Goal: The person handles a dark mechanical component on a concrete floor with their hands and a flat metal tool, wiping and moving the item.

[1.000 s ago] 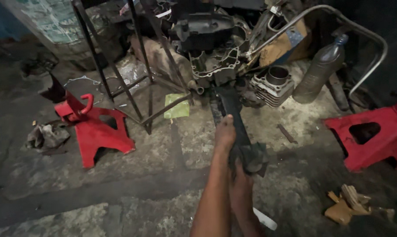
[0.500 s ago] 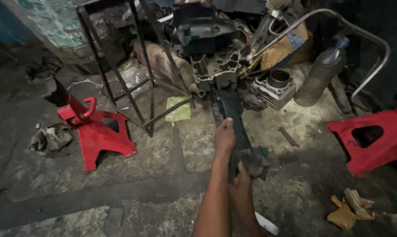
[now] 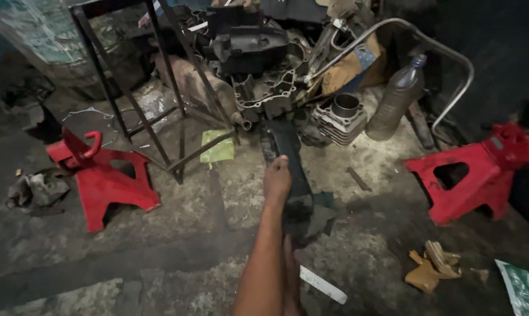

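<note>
The left hand still clasps the long black plastic panel; the view has drawn closer. The right hand, mostly hidden, possibly grips its lower end.

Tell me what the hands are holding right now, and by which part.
A long dark part. The left hand rests on its middle; the right hand is at its near, rag-wrapped end, mostly hidden, so its grip cannot be told.

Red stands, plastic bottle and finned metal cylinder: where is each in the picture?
left red stand (image 3: 103, 181), head view, on its sloped front face
right red stand (image 3: 481, 172), head view, on its body
plastic bottle (image 3: 396, 102), head view, mid-body
finned metal cylinder (image 3: 341, 119), head view, on its fins
</note>
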